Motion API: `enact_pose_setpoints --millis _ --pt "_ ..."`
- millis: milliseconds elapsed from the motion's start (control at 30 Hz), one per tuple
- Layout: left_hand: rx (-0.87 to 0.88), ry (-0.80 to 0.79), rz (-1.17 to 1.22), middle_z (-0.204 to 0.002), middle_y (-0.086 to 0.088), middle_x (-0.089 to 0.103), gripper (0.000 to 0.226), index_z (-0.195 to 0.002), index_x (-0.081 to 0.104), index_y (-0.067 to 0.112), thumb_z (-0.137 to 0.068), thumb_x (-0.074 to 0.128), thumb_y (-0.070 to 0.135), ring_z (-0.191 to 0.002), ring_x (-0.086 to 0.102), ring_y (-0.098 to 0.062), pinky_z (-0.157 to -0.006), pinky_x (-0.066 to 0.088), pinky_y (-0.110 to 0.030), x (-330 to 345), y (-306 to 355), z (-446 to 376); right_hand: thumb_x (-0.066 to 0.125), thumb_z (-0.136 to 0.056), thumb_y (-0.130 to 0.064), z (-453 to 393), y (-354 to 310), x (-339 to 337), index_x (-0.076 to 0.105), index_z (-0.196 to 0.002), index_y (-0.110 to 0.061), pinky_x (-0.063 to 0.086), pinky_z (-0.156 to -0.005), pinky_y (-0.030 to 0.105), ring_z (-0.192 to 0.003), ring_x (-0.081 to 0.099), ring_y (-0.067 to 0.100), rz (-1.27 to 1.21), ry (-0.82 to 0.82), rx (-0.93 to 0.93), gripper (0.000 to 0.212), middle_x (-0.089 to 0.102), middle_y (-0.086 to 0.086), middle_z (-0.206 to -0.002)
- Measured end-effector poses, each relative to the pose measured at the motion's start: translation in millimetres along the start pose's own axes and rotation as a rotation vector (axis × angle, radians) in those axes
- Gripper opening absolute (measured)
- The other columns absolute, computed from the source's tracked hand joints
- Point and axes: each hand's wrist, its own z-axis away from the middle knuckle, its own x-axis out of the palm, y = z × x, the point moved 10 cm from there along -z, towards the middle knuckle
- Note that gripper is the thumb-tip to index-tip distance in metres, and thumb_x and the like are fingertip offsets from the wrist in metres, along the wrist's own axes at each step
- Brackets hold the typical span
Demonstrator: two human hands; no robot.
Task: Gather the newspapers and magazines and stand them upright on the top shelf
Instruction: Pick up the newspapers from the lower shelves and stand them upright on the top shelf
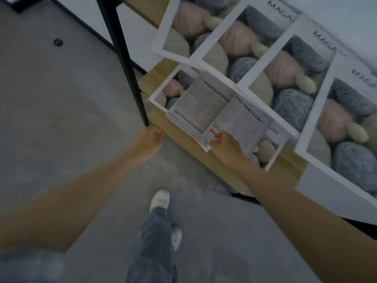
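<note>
Several magazines with yarn-ball covers stand in a row on an upper wooden shelf. On the lower wooden shelf two folded newspapers lie on top of flat magazines. My right hand rests on the nearer newspaper, its thumb and fingers pinching the paper's front corner. My left hand hovers curled into a loose fist just off the shelf's front corner, beside the black leg, holding nothing.
A black metal shelf leg runs down to the grey floor by my left hand. My legs in jeans and white shoes stand below. A small dark round fitting sits in the floor at left.
</note>
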Motion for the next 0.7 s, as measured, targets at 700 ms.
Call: enact_pose_setpoints --millis 700 --pt "-0.029 -0.011 0.071 -0.109 0.001 0.061 0.039 -0.131 0.052 0.015 -0.092 0.054 0.021 -0.083 0.063 -0.019 -0.067 0.055 -0.031 58.7 11.6 -222.3 0.057 -0.089 -0.02 -218.0 72.7 25.4 0.002 -0.145 0.0 0.044 -0.089 0.039 -0.122 0.037 0.036 0.268 0.126 0.424 0.081 0.022 0.027 -0.141"
